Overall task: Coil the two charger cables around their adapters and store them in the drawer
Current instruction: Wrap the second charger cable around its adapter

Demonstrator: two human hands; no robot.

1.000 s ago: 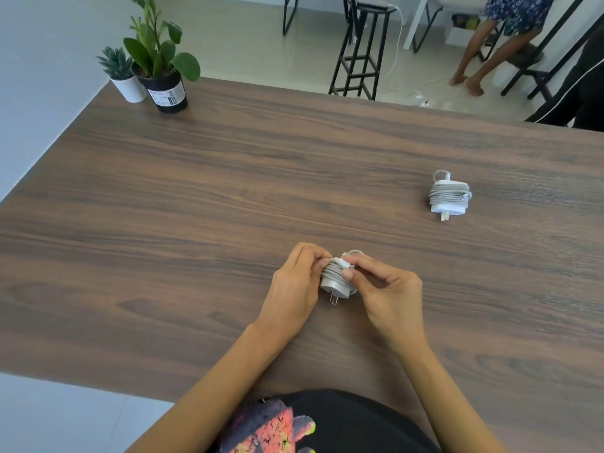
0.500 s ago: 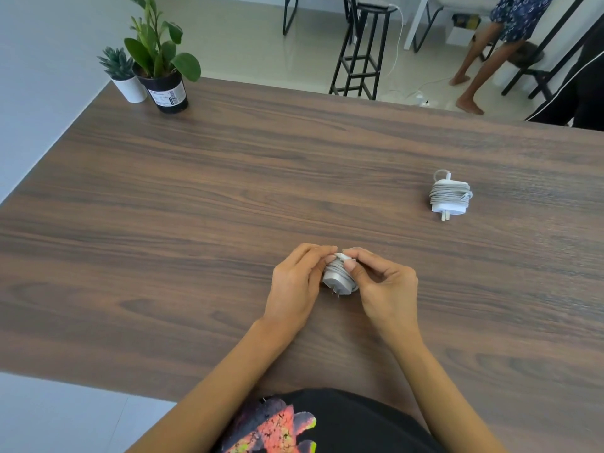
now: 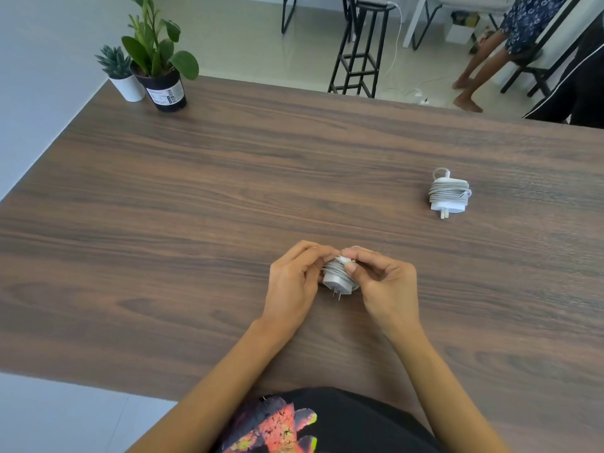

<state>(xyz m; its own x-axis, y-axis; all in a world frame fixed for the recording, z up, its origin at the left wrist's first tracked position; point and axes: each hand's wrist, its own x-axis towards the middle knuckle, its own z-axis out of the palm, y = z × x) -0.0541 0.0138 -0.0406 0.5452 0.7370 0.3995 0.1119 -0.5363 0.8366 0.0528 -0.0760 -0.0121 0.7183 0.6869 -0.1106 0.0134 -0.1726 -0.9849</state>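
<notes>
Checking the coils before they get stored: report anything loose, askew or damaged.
Nothing stands out. The coiled charger lies tidy on the table; the left hand and right hand hold the second charger, wrapped, its cable end pinched.

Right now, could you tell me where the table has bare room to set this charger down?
Bare wood: left of the hands, up to the two pots, and between the hands and the wrapped charger. Crowded only where both hands grip the charger.

Both forearms are extended fwd, converging; left hand [image 3: 292, 280] is curled round the wrapped charger adapter [image 3: 338, 278]; right hand [image 3: 385, 282] pinches its cable end w/ thumb & forefinger.
</notes>
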